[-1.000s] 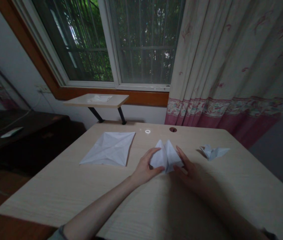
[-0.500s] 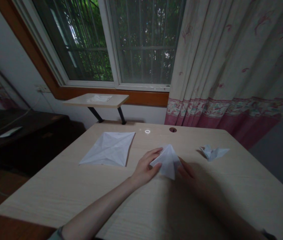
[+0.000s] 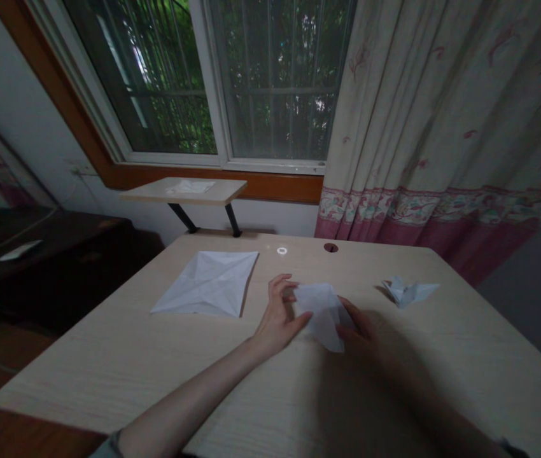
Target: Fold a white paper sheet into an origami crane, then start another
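A partly folded white paper piece [image 3: 322, 308] lies nearly flat on the light wooden table [image 3: 261, 388], in its middle. My left hand [image 3: 277, 315] pinches the paper's left edge, thumb under and fingers curled over it. My right hand [image 3: 366, 327], in shadow, grips the paper's right side with the fingertips on it.
A creased, unfolded white sheet [image 3: 209, 283] lies to the left of my hands. A small folded paper figure [image 3: 408, 291] sits to the right. A cable hole [image 3: 330, 247] is near the table's far edge. A small shelf [image 3: 187, 189] stands under the window, and a dark cabinet [image 3: 36, 254] is at left.
The paper stood up as a peaked shape between my hands. It has since been pressed down and turned flatter on the table. My left fingers have curled over its edge.
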A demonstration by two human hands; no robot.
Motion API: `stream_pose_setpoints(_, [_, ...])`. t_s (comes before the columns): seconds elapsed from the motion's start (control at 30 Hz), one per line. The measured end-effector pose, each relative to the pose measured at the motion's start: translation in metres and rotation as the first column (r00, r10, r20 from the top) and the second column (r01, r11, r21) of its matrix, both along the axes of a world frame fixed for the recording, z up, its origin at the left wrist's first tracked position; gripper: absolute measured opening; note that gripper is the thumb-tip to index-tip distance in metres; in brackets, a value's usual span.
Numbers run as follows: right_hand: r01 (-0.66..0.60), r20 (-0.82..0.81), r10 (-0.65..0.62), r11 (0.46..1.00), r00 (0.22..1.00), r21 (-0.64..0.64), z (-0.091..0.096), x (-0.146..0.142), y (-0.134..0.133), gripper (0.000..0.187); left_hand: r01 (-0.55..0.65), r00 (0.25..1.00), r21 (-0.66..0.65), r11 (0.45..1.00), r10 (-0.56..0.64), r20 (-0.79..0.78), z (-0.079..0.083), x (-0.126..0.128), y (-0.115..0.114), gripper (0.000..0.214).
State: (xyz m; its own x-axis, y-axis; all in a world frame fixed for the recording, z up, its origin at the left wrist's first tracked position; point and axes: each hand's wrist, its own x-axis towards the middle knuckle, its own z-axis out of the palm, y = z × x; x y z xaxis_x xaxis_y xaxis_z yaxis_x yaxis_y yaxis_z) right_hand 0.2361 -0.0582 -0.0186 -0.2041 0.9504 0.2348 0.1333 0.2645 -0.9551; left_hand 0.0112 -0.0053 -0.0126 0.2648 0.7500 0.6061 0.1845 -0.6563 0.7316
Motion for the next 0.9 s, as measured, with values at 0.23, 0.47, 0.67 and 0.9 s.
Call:
stream_pose_setpoints(0.23, [0.081, 0.111, -0.084, 0.996, 0.99, 0.032, -0.006, 0.015, 0.0, 0.052, -0.006, 0.985, -0.364, 0.931, -0.057, -0.161, 0.011, -0.004, 0.0, 0.079])
stream_pose_setpoints(0.47, [0.182, 0.053, -0.191, 0.973, 0.98, 0.143, -0.006, 0.017, 0.011, 0.047, -0.041, 0.969, -0.389, 0.92, -0.057, -0.238, 0.013, -0.002, 0.001, 0.065])
stream_pose_setpoints(0.67, [0.112, -0.123, -0.096, 0.984, 0.988, 0.135, 0.003, 0.009, 0.016, 0.074, 0.208, 0.976, -0.481, 0.851, -0.151, 0.155, 0.006, 0.0, 0.005, 0.064])
stream_pose_setpoints(0.9, [0.273, -0.092, -0.266, 0.96, 0.959, 0.067, 0.002, 0.007, 0.015, 0.062, 0.237, 0.944, -0.405, 0.883, -0.111, 0.31, 0.009, 0.0, 0.006, 0.059])
